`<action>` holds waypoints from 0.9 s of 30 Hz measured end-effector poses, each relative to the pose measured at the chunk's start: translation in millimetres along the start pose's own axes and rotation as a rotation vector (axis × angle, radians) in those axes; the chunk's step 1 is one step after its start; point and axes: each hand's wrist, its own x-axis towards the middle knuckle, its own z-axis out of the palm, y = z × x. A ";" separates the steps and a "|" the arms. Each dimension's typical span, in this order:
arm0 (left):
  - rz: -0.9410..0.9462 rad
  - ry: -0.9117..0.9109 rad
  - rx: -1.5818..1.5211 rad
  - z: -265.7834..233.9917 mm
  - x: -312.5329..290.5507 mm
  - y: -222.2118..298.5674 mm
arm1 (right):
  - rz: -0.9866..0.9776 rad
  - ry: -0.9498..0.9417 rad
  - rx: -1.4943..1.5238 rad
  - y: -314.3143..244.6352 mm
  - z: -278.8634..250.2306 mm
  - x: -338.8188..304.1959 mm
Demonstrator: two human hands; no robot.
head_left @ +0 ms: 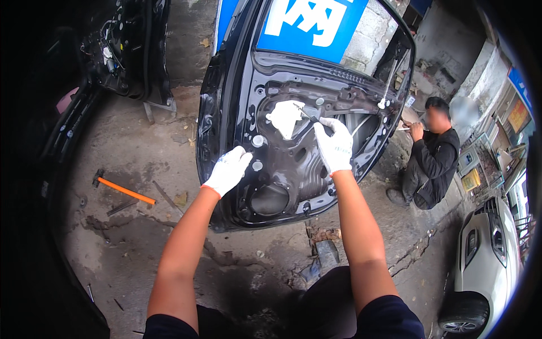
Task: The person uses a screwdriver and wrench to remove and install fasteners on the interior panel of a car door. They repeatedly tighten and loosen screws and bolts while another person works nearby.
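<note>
A dark car door [274,195], its inner metal side bare, stands tilted before me. My right hand [335,144], in a white glove with an orange cuff, is closed around a slim screwdriver [307,116]. Its thin shaft points up and left, the tip over a white patch [286,117] on the door; whether it touches cannot be told. My left hand [228,171], gloved alike, rests against the door's left border with fingers curled together. What those fingers hold, if anything, is hidden. Round light plugs [258,141] sit just right of it.
An orange-handled hammer [125,190] lies on the concrete floor at left. Another dark door [127,51] stands at upper left. A person [435,155] squats at right, near a white car [490,248]. Behind the door is a blue sign [305,48].
</note>
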 end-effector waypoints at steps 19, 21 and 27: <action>-0.017 0.593 0.138 48.9 5.4 -48.1 | 1.622 -0.790 1.351 7.4 -40.9 92.2; 0.008 0.612 0.081 48.6 5.7 -51.0 | 1.474 -0.725 1.046 -3.4 -39.3 98.7; 0.126 0.647 0.156 46.8 6.2 -53.9 | -0.485 -0.651 -0.475 -44.0 -41.4 97.5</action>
